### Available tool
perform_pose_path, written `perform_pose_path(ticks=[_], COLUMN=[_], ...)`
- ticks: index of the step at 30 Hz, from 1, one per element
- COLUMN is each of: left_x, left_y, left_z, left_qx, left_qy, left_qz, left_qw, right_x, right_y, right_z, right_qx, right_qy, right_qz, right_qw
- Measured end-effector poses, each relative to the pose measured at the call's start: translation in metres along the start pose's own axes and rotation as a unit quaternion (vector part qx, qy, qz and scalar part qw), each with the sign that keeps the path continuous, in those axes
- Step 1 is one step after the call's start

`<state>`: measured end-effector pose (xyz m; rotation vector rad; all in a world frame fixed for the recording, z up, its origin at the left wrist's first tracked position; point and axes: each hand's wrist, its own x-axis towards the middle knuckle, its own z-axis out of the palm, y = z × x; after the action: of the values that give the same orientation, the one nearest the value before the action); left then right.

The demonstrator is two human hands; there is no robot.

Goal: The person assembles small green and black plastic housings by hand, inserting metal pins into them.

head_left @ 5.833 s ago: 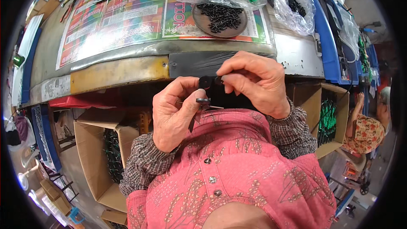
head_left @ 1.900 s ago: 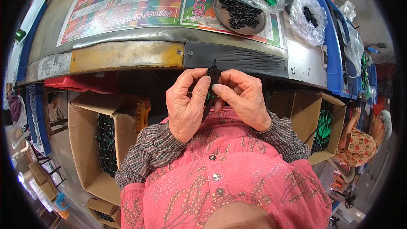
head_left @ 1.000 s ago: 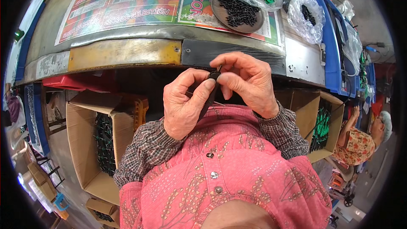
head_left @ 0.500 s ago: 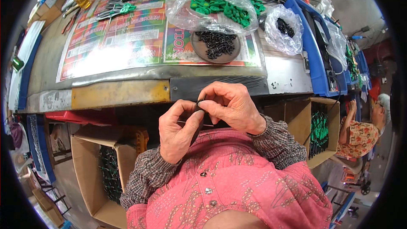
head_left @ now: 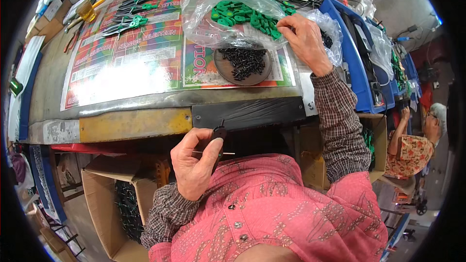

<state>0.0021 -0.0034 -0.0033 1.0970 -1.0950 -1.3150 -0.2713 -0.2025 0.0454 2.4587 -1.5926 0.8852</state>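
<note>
Between thumb and fingers, my left hand (head_left: 194,162) grips a slim black piece (head_left: 220,133) at the table's front edge. A thin dark pin stands up from its top, and a thin metal rod crosses it lower down. Farther off, my right hand (head_left: 307,41) reaches over the table with fingers bent together at the right edge of a clear plastic bag (head_left: 199,19). Its fingertips meet the green plastic pieces (head_left: 242,13) in the bag; whether one is pinched there I cannot make out. A round dish (head_left: 225,70) of small black pins (head_left: 247,63) sits just nearer than the bag.
Several green-and-black tools (head_left: 131,22) lie in a row at the back left. A blue bin (head_left: 361,85) and another clear bag (head_left: 335,24) stand at the right. Below the table are cardboard boxes (head_left: 99,204) of parts. Another person (head_left: 412,150) sits far right.
My right hand has left the black piece and moved up and right to the bag of green pieces. My left hand keeps hold of the black piece, slightly lower and further left.
</note>
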Motion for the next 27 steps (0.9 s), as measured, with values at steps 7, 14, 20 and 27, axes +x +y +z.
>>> perform_pose_path(ticks=[7,14,20,27], left_x=[0.003,0.002,-0.001,-0.006], left_y=[-0.006,-0.005,-0.004,0.005], left_z=[-0.005,-0.005,-0.003,0.000], left_qx=[0.011,0.012,-0.008,-0.006], left_qy=[-0.007,-0.012,-0.013,-0.019], left_qz=[0.002,-0.014,-0.018,-0.050], left_qw=[1.000,1.000,1.000,0.999], right_x=[0.007,0.007,0.006,0.004], right_y=[0.010,0.000,0.009,0.012], right_z=[0.025,0.030,0.036,0.030], right_qx=[-0.134,-0.189,-0.153,-0.065], right_qy=[-0.065,-0.110,-0.109,-0.023], right_qz=[0.022,0.041,0.008,-0.025], right_qw=[0.989,0.975,0.982,0.997])
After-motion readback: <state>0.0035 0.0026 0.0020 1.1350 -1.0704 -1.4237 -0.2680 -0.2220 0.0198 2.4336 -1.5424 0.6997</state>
